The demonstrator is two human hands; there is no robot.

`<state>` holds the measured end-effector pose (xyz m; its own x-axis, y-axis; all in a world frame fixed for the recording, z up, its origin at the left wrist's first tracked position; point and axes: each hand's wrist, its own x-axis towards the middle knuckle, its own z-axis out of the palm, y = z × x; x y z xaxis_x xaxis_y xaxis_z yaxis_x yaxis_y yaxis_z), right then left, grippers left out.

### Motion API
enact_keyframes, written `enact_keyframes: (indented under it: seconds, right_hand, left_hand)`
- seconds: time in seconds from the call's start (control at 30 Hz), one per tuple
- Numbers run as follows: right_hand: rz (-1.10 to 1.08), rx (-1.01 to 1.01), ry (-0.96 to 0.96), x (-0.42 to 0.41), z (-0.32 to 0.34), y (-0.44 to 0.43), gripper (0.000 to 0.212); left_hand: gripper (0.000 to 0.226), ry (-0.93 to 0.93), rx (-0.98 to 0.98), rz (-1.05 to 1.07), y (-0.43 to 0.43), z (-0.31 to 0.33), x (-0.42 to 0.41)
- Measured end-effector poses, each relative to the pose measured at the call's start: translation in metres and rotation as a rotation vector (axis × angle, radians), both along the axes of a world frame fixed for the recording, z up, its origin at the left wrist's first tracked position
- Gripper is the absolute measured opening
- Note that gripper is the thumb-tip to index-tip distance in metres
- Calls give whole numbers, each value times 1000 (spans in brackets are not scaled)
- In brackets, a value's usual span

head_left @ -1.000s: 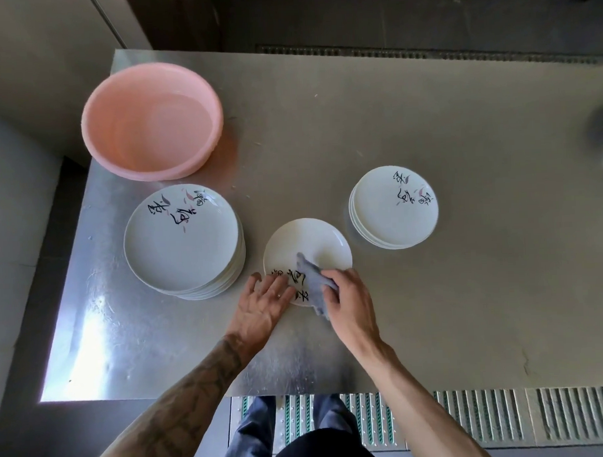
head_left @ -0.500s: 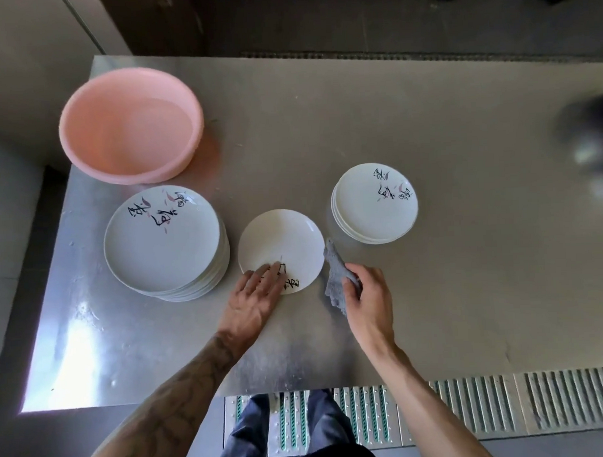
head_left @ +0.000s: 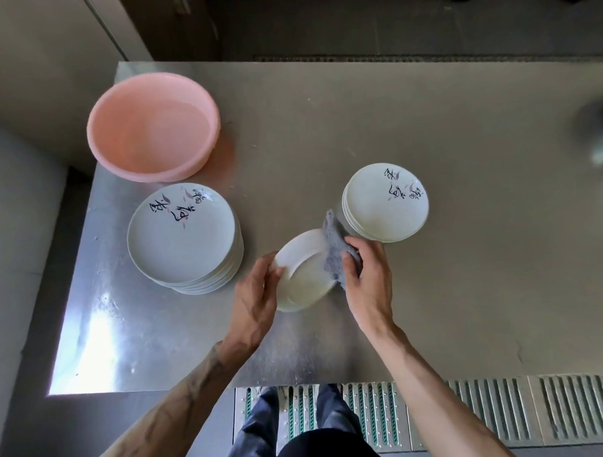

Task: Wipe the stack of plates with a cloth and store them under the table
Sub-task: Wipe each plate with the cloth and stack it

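Note:
A single white plate (head_left: 303, 272) is lifted and tilted above the steel table (head_left: 432, 292), its plain underside facing me. My left hand (head_left: 256, 298) grips its left rim. My right hand (head_left: 365, 280) holds a grey cloth (head_left: 335, 247) against the plate's right edge. A tall stack of white plates with painted characters (head_left: 182, 236) stands to the left. A lower stack of the same plates (head_left: 384, 201) stands to the right, just behind the cloth.
A pink plastic basin (head_left: 153, 127) sits at the table's back left corner. A blurred dark object (head_left: 597, 132) is at the far right edge. A ribbed floor grate (head_left: 504, 412) runs below the table's near edge, by my legs.
The plate lay flat on the table under my left fingers; now it is raised and turned over. My right hand brought the cloth from beside the plate onto its right edge.

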<state>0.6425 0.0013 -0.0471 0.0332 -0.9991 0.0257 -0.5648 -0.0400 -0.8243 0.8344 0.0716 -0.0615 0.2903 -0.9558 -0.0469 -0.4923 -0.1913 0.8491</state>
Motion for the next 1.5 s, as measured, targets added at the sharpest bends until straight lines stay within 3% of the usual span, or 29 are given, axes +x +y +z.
enact_keyframes:
  seconds: [0.17, 0.3, 0.4, 0.5, 0.67, 0.87, 1.0, 1.13, 1.23, 1.37, 1.5]
  right_hand:
    - [176, 120, 90, 10, -15, 3, 27]
    - [289, 174, 211, 24, -27, -3, 26]
    - [521, 122, 296, 36, -33, 1, 26]
    - [552, 104, 378, 31, -39, -7, 28]
    - [231, 261, 376, -5, -47, -6, 25]
    - [396, 208, 387, -2, -50, 1, 32]
    - [267, 258, 327, -3, -49, 0, 26]
    - [174, 249, 279, -5, -44, 49, 30]
    - [166, 238, 294, -9, -47, 41, 31]
    - [164, 278, 272, -14, -45, 15, 27]
    - [63, 300, 205, -8, -40, 57, 29]
  left_hand:
    - [49, 67, 136, -184, 6, -11, 11]
    - [107, -26, 312, -387, 13, -26, 21]
    - [120, -7, 358, -399, 18, -35, 24]
    - [119, 31, 362, -374, 20, -41, 26]
    - [118, 8, 351, -349, 20, -50, 29]
    - [129, 36, 359, -384, 32, -58, 21]
    - [125, 5, 325, -307, 24, -57, 27]
    - [121, 97, 323, -178, 20, -52, 15]
    - [106, 195, 339, -134, 27, -50, 8]
    - [63, 426, 290, 21, 20, -38, 8]
    - [59, 398, 276, 77, 5, -33, 11]
